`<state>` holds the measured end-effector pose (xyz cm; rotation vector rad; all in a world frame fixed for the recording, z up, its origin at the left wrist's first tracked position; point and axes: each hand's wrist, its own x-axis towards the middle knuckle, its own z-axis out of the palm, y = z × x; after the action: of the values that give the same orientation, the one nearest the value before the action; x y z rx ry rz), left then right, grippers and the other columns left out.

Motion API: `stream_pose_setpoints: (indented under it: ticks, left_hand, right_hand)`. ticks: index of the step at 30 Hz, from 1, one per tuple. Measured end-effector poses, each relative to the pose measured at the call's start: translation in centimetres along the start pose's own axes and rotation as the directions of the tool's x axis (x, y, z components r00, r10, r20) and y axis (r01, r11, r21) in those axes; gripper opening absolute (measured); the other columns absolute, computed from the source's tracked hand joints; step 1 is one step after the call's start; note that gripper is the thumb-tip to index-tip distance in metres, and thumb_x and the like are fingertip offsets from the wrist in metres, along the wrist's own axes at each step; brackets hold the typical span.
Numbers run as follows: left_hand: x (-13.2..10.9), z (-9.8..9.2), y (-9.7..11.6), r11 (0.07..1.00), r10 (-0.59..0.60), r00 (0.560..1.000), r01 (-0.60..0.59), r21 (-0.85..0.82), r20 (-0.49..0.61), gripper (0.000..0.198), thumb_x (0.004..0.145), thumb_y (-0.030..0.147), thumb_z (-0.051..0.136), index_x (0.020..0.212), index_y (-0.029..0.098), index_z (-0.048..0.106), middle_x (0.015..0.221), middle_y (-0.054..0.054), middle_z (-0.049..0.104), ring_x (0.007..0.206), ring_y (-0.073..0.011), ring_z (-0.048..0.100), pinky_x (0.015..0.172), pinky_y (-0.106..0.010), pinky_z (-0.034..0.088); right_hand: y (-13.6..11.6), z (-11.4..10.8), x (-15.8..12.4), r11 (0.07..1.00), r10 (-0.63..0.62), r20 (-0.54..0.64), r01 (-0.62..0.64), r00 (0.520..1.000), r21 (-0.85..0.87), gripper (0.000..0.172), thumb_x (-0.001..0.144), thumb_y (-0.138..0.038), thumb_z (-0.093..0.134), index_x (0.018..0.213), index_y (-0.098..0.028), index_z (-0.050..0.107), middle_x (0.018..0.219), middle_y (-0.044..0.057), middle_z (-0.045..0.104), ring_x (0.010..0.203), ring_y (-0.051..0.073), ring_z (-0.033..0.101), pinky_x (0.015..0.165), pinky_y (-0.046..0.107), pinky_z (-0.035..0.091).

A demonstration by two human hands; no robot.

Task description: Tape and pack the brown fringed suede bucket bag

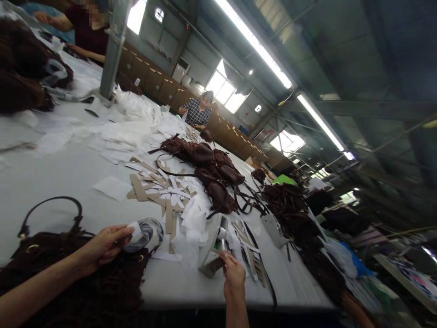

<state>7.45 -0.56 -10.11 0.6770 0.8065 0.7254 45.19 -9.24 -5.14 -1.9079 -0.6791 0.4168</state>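
Left hand point(104, 246) closed, pinching white slip point(135, 228) over brown handbag point(41, 253), right hand point(234, 275) fingertips pinched on tape strip point(223, 246) at tape dispenser point(211, 253), white table point(68, 168).

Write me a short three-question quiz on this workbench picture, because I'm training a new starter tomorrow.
1. True or false: the person's left hand holds a pair of steel scissors.
2. Which thing lies under the left forearm?
A) dark brown fringed suede bag
B) blue plastic crate
C) green paper folder
3. Fill in: the grey tabletop tape dispenser stands nearest the person's ___ hand.

Key:
1. False: it pinches a small white slip.
2. A.
3. The right hand.
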Motion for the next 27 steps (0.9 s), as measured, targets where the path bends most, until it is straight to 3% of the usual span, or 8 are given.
stream_pose_setpoints:
  ticks: [6,10,14,20,22,25,27]
  left_hand:
    - [0.3,-0.2,0.0,1.000,-0.027,1.000,0.027,0.012,-0.010,0.044,0.068,0.056,0.068,0.069,0.017,0.048,0.054,0.010,0.042,0.030,0.0016,0.016,0.028,-0.013,0.010]
    - [0.4,-0.5,-0.1,0.999,-0.051,0.999,0.051,0.008,-0.013,0.044,0.067,0.057,0.067,0.069,0.018,0.048,0.053,0.010,0.041,0.030,0.0015,0.016,0.027,-0.013,0.010]
    - [0.2,-0.6,-0.1,0.999,-0.037,0.999,0.037,0.016,0.011,0.042,0.070,0.055,0.066,0.070,0.018,0.048,0.054,0.010,0.042,0.030,0.0020,0.016,0.027,-0.013,0.010]
    - [-0.2,-0.1,0.1,0.998,0.046,0.998,-0.047,0.041,0.036,0.038,0.075,0.053,0.063,0.078,0.017,0.051,0.057,0.009,0.045,0.029,0.0024,0.017,0.027,-0.014,0.009]
    - [-0.3,0.0,0.3,0.996,0.068,0.997,-0.071,0.054,0.043,0.038,0.075,0.053,0.062,0.079,0.016,0.052,0.058,0.008,0.047,0.028,0.0021,0.019,0.027,-0.015,0.008]
    - [-0.2,0.3,0.6,0.991,0.110,0.993,-0.112,0.069,0.041,0.038,0.073,0.051,0.065,0.078,0.015,0.053,0.057,0.007,0.047,0.028,0.0017,0.020,0.027,-0.016,0.008]
    - [-0.1,0.6,0.7,0.989,0.130,0.991,-0.132,0.066,0.030,0.038,0.072,0.051,0.066,0.078,0.015,0.054,0.055,0.008,0.046,0.028,0.0013,0.019,0.028,-0.017,0.008]
  right_hand:
    - [2.0,-1.4,-2.1,1.000,-0.013,-0.123,0.015,0.992,0.017,0.046,0.053,-0.057,0.072,0.071,-0.015,0.075,0.105,0.013,0.069,0.095,0.028,0.062,0.073,0.031,0.051]
    - [3.7,-0.8,-4.4,1.000,0.024,-0.092,-0.023,0.995,0.010,0.054,0.053,-0.063,0.071,0.071,-0.013,0.074,0.080,0.012,0.073,0.073,0.025,0.067,0.057,0.029,0.051]
    - [4.9,0.3,-4.9,0.998,0.053,-0.095,-0.055,0.994,-0.020,0.063,0.058,-0.069,0.064,0.079,-0.010,0.073,0.056,0.006,0.067,0.047,0.017,0.059,0.045,0.027,0.046]
    - [5.8,-0.3,-5.5,0.988,0.048,-0.063,-0.057,0.997,-0.141,0.052,0.053,-0.069,0.065,0.057,-0.017,0.068,0.044,0.004,0.061,0.039,0.019,0.053,0.039,0.029,0.041]
    - [5.6,0.2,-6.6,0.977,0.001,-0.055,-0.013,0.998,-0.214,0.049,0.059,-0.068,0.063,0.064,-0.019,0.070,0.049,0.005,0.064,0.043,0.021,0.055,0.042,0.030,0.042]
    - [3.9,2.5,-9.3,0.970,-0.122,0.075,0.135,0.990,-0.203,0.047,0.070,-0.063,0.058,0.082,-0.019,0.071,0.056,0.003,0.065,0.050,0.020,0.058,0.046,0.028,0.043]
    - [1.5,4.9,-11.5,0.960,-0.219,0.265,0.256,0.939,-0.113,0.043,0.074,-0.060,0.058,0.081,-0.019,0.070,0.058,0.003,0.064,0.054,0.019,0.059,0.046,0.026,0.043]
